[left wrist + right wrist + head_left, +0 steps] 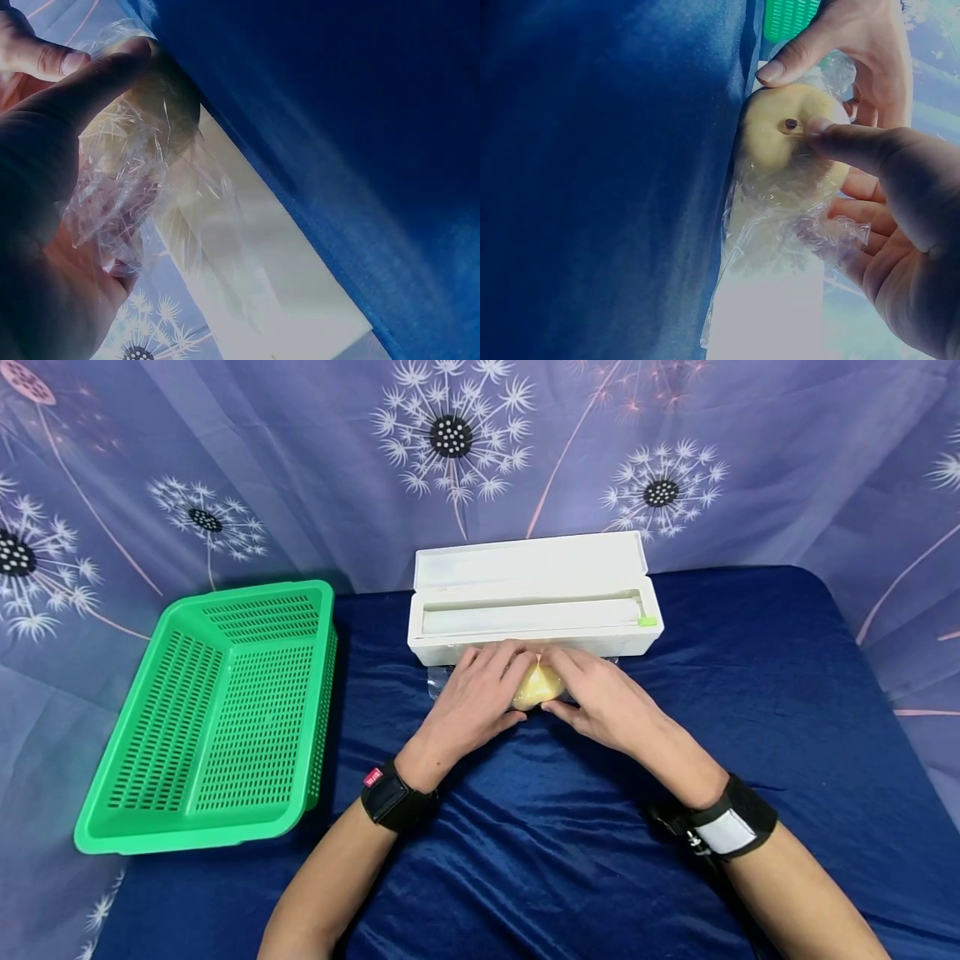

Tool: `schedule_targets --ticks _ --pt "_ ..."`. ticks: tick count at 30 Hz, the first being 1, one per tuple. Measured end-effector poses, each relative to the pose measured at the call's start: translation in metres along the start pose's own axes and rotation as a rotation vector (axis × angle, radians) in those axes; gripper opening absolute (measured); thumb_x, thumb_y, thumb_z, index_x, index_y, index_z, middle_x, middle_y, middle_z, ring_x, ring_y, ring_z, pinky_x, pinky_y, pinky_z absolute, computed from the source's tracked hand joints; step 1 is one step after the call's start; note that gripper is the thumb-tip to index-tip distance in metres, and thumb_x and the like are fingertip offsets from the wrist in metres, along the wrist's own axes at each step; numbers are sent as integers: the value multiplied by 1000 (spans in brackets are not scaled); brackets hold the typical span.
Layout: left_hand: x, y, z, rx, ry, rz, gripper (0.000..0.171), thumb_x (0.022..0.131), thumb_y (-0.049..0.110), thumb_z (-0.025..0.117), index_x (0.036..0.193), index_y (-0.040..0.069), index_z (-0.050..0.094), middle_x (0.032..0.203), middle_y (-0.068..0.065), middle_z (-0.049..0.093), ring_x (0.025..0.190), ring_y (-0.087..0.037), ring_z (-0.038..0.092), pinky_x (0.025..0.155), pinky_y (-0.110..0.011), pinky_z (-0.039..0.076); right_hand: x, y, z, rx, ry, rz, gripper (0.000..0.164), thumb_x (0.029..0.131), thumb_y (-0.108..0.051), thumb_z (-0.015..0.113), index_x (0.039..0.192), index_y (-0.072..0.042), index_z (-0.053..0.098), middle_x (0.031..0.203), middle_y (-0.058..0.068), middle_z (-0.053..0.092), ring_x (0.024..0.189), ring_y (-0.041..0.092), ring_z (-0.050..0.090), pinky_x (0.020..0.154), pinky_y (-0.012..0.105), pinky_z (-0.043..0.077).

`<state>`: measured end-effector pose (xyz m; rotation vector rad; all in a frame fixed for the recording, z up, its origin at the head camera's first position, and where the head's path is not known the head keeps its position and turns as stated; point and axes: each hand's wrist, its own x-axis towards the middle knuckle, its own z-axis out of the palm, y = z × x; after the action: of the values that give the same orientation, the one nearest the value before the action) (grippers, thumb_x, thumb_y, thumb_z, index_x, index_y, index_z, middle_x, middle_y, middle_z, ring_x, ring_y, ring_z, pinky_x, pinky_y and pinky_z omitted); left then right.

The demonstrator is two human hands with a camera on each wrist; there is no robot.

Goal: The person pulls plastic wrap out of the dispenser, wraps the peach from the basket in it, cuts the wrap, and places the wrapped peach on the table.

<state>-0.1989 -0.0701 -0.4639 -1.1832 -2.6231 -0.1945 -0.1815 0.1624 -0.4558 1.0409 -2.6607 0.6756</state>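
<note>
1. Head view: yellow apple-like fruit (537, 685) on blue-clothed bench (750, 693), near middle of frame, between both hands.
2. Left hand (480, 695) at fruit's 9 o'clock; grip clamped on fruit, fingers over far side, thumb at near side.
3. Right hand (603, 697) at fruit's 3 o'clock; grip also clamped on fruit, fingers bent over it, thumb on near side.
4. Clear plastic wrap (780, 217) around part of fruit; crumpled bunch by right-hand fingers, loose end trailing to 6 o'clock in right wrist view.
5. Same view: dark stem stub (790, 124) in fruit's dimple; right thumb tip just beside it at 3 o'clock, left thumb on fruit's rim near 12 o'clock.
6. Left wrist view: fruit dim, partly behind left thumb; crumpled wrap below it, toward 7 o'clock.
7. White wrap box (536, 647) at fruit's 12 o'clock, just beyond hands; lid (528, 562) open, tipped back. White roll (528, 617) lies lengthwise inside; light-green piece (647, 622) at box's 3 o'clock end.
8. Green perforated basket (324, 710) at fruit's 9 o'clock, well apart from hands.
9. Black band (393, 795) with red tag on left wrist; black strap (753, 810) with white patch on right.
10. Purple-blue dandelion-print curtain (315, 435) behind bench at 12 o'clock.
</note>
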Motion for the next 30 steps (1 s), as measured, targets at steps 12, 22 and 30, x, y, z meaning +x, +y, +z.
schedule_targets --ticks 12,22,30 --pt "1 1 0 -3 -2 -5 92 79 40 96 152 12 47 149 -8 49 136 -28 51 102 -42 42 0 1 -2 57 -23 37 54 90 -16 87 132 1 57 119 18 68 96 31 68 79 45 56" --pt "0 1 1 22 5 -14 92 79 42 96 151 11 47 145 -10 51 133 -29 53 101 -43 44 1 2 -2 68 -35 47 52 93 -16 84 134 2 57 123 20 67 98 31 68 80 44 56" --pt "0 -1 -1 10 9 -3 90 79 40 96 150 10 50 145 -11 55 132 -30 56 103 -43 46 0 2 0 59 -27 45 51 94 -16 83 134 3 57 124 21 66 99 31 68 80 45 56"
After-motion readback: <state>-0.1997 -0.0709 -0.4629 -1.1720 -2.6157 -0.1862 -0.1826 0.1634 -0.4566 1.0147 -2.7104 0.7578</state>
